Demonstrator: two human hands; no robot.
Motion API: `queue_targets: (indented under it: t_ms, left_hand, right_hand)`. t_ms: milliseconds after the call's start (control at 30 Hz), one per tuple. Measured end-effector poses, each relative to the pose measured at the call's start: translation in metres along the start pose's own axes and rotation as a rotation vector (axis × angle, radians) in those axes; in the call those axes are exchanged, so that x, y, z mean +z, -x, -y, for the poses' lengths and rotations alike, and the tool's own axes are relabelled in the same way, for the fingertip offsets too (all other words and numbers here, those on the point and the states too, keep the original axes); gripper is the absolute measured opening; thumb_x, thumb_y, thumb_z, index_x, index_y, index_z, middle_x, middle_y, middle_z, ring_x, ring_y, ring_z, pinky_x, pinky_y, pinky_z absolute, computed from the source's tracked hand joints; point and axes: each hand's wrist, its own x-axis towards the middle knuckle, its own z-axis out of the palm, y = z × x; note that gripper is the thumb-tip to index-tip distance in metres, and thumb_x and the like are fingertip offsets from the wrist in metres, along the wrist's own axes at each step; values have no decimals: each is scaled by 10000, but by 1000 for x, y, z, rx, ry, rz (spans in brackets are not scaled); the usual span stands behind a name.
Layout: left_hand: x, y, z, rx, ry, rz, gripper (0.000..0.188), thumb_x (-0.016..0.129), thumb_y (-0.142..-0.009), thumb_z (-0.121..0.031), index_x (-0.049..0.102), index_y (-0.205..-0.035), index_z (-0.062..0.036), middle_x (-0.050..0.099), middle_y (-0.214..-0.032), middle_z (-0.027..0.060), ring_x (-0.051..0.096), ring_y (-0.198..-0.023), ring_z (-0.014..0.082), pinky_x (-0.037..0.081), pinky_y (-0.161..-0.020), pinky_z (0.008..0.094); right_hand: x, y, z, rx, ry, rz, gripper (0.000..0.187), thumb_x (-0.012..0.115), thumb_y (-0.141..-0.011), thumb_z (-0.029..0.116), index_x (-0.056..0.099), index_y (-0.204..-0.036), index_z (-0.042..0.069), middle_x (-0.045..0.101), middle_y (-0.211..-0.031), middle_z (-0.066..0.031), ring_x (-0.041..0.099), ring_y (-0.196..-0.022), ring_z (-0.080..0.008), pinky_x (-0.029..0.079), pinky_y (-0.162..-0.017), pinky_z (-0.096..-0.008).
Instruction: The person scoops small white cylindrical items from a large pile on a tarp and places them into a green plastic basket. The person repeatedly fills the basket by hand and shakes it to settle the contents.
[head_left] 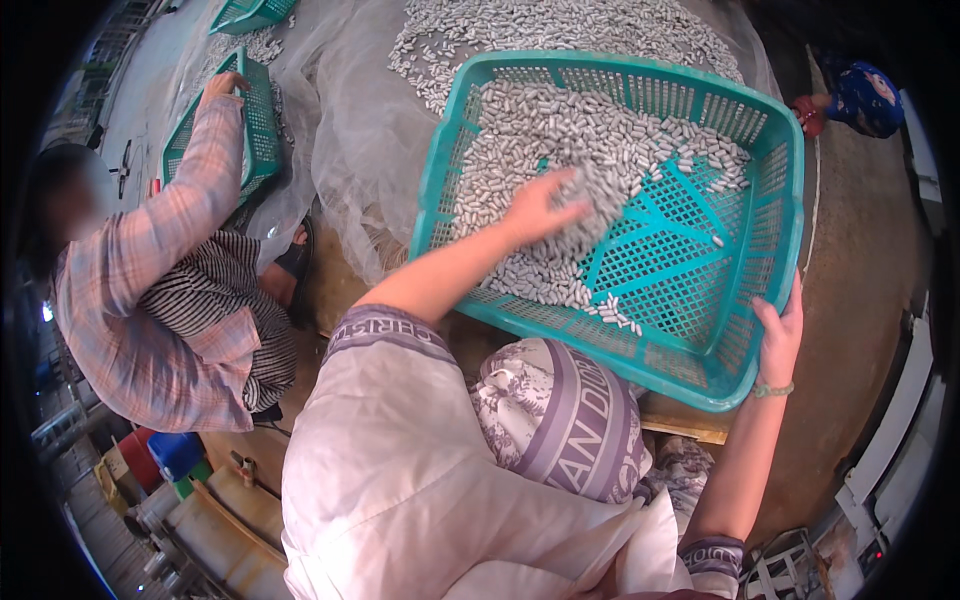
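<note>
A large teal plastic basket with mesh walls tilts in front of me. Small whitish-grey, capsule-shaped pieces cover its left and far parts, and its slatted bottom shows on the right. My left hand reaches in among them, thumb apart from the fingers. Pieces at its fingertips are smeared by motion, and the fingertips are partly hidden. At the near right corner, my right hand is closed on the basket's rim, with a thin band round the wrist.
More pieces lie spread on a sheet beyond the basket, with pale netting to the left. A co-worker in a plaid shirt holds another green basket. A patterned blue item is at the far right.
</note>
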Motion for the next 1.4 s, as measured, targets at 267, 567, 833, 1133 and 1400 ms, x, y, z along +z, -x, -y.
queue_targets:
  t_ms: [267, 567, 833, 1133, 1400]
  left_hand:
    - [63, -53, -42, 627, -509, 68, 583, 587, -776, -452, 439, -1326, -328, 338, -1441, 68, 389, -1281, 264, 196, -1073, 562]
    - [-45, -31, 6, 291, -948, -74, 565, 543, -800, -552, 508, -1251, -213, 518, -1181, 152, 505, -1059, 339, 403, -910, 441]
    - [-57, 5, -12, -84, -841, 127, 797, 581, -696, -663, 498, -1172, -29, 608, -929, 234, 608, -846, 380, 489, -720, 469]
    - [-9, 62, -17, 59, -438, 310, 926, 629, -666, -641, 378, -1329, -45, 527, -1135, 296, 558, -1018, 389, 458, -853, 446]
    - [64, 11, -76, 752, -596, 445, 664, 554, -748, -599, 403, -1347, -355, 306, -1447, 106, 197, -1366, 321, 169, -1043, 610]
  right_hand:
    - [0, 3, 5, 6, -21, 25, 703, 487, -706, -78, 289, -1380, -52, 470, -1284, -129, 485, -1143, -194, 376, -971, -308]
    - [-1, 3, 4, 7, -50, 48, 690, 469, -706, -82, 282, -1370, -80, 453, -1298, -131, 475, -1159, -189, 368, -982, -300]
    - [6, 0, 4, -22, -50, 47, 702, 439, -689, -102, 287, -1373, -72, 450, -1303, -119, 468, -1163, -172, 375, -975, -285]
    - [0, -4, -14, -72, -31, 6, 725, 450, -657, -107, 313, -1367, -60, 436, -1332, -125, 416, -1235, -199, 306, -1037, -296]
    - [7, -1, 5, -46, -107, 48, 755, 435, -624, -122, 324, -1366, -43, 472, -1295, -90, 457, -1191, -166, 361, -993, -282]
